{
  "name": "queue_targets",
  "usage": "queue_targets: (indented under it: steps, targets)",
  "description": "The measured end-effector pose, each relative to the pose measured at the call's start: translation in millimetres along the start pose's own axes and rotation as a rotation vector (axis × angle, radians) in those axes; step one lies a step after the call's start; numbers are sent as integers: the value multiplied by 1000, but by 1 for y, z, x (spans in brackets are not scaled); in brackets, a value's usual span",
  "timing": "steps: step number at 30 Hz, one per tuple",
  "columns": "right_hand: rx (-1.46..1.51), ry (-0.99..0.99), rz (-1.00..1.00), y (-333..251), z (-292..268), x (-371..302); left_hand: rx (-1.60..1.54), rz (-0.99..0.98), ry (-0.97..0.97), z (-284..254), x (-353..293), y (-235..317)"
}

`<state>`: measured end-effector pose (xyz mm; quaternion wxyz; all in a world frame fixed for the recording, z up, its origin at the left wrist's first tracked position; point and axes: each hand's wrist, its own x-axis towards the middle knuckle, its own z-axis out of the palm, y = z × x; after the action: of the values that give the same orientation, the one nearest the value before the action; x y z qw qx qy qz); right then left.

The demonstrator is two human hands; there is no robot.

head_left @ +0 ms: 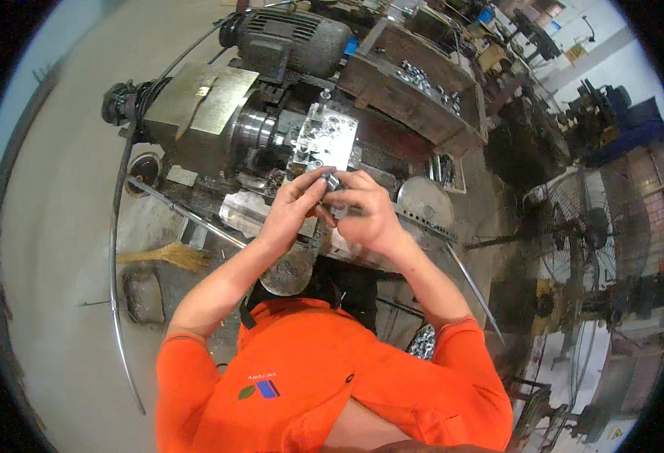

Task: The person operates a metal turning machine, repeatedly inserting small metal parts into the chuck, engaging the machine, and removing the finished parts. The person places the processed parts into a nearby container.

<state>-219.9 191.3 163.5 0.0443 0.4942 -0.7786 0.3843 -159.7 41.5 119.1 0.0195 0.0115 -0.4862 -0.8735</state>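
Between my hands, just in front of the lathe (pixel 256 128), is a small shiny metal part (pixel 331 182), nut-like in shape. Thumb and fingers of my left hand (pixel 296 205) pinch it from the left. My right hand (pixel 366 213) closes on it from the right with curled, slightly blurred fingers; these hide part of it. Directly beyond the hands lies the lathe's bright metal tool block (pixel 332 137), scattered with dark chips. To its left sits the round steel chuck (pixel 256 127).
A wooden box (pixel 400 102) holding several small metal pieces stands behind on the right. A ribbed motor (pixel 294 39) is at the back. Long metal bars (pixel 196 217) and a straw broom (pixel 172 257) are on the left. Right are a grey disc (pixel 425 201) and a caged fan (pixel 585 219).
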Motion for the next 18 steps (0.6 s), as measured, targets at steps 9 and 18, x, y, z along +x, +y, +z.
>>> queue_targets:
  steps: [9,18]
  targets:
    - [-411,-355,-34,51,47,109,1003,129,202,-107,-75,68]
    - [-269,-436,281,75,87,143,1841,-330,849,-220,-230,143]
